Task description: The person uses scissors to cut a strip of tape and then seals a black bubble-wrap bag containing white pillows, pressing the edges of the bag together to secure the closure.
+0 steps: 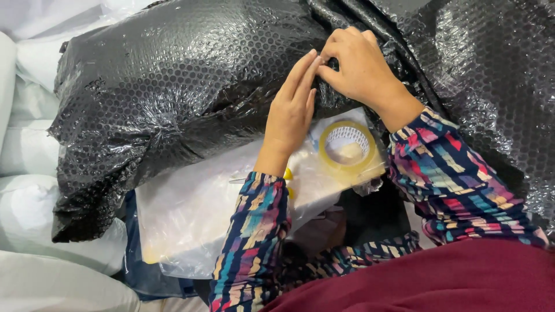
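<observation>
Black bubble wrap (173,86): plastic, glossy, surface dimpled with small raised cells, creased and gathered in folds. Clear plastic bag (196,214) just below the bubble wrap: thin film, smooth, slightly crinkled, semi-transparent with a soft sheen. Roll of tape (348,145) lying on that bag: yellowish, translucent, shiny. Sleeves (254,231) below the bubble wrap: woven cloth, matt, multicoloured print. White bundles (34,190) left of the bubble wrap: smooth, pale plastic.

Tape roll (347,147) — on clear bag (196,214).

Bubble-wrapped bundle (173,86) ahead — tape roll (347,144) below
</observation>
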